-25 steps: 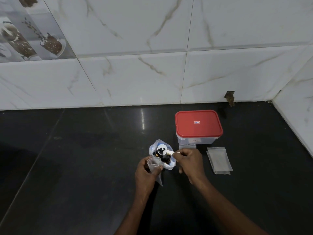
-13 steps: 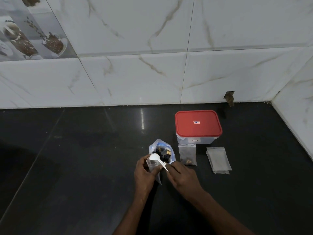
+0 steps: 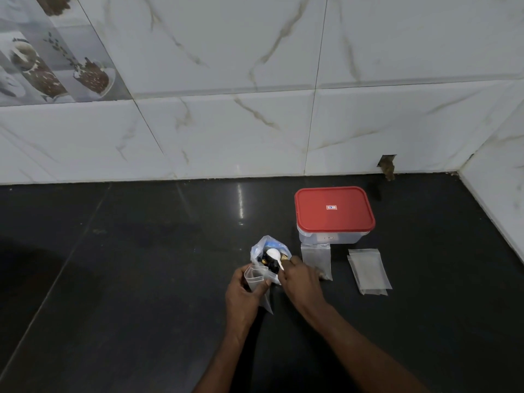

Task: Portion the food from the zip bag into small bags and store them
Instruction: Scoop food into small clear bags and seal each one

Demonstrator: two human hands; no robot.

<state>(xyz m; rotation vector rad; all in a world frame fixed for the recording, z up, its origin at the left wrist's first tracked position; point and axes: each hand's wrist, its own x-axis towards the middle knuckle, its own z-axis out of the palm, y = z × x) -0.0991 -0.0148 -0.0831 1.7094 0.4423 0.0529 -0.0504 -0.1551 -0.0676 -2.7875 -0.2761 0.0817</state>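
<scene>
Right hand (image 3: 302, 282) round spoon (image 3: 274, 255) over zip bag (image 3: 259, 248), left hand (image 3: 243, 296) round small bag (image 3: 255, 277), container (image 3: 334, 214) beyond

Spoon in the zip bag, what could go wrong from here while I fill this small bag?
1. The zip bag seems to stand unsupported; digging with the spoon in your right hand could tip it.
2. The small bag is floppy and held only by your left hand, so food may miss its mouth and land on the dark counter.
</scene>
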